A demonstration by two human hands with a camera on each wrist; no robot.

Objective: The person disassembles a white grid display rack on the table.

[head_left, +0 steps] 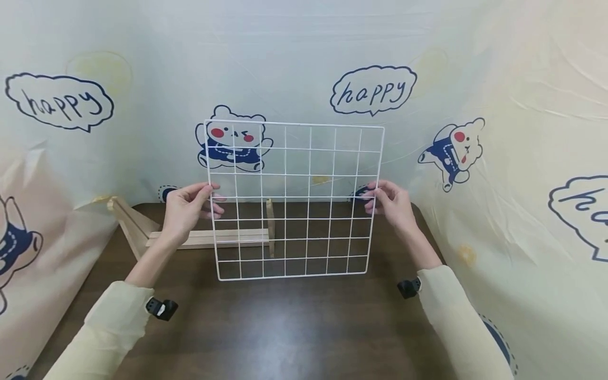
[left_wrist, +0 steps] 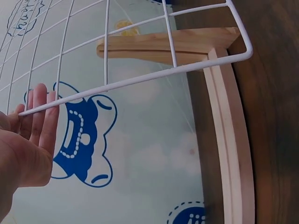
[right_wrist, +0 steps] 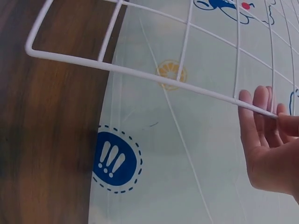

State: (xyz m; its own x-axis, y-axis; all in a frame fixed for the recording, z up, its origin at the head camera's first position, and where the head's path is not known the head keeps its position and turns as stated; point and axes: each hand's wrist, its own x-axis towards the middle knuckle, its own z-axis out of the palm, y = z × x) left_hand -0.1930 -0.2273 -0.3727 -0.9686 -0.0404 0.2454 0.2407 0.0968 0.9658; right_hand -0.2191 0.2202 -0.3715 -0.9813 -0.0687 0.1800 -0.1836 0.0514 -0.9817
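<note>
A white wire grid panel [head_left: 285,198] stands upright over the dark wooden table [head_left: 285,327], its lower edge just above the tabletop. My left hand [head_left: 205,199] pinches the panel's left edge about halfway up, thumb in front and fingers behind. My right hand [head_left: 377,198] pinches the right edge at the same height. In the left wrist view the left hand [left_wrist: 28,112] holds the panel's rim wire [left_wrist: 140,78]. The right wrist view shows the right hand [right_wrist: 273,114] with its fingers behind the rim wire [right_wrist: 140,72] and the thumb on it.
A light wooden stand [head_left: 209,238] with a grooved rail [left_wrist: 229,140] and an upright post lies on the table behind the panel. Printed cartoon sheeting [head_left: 522,158] closes in the back and both sides. Small black cameras sit on both wrists.
</note>
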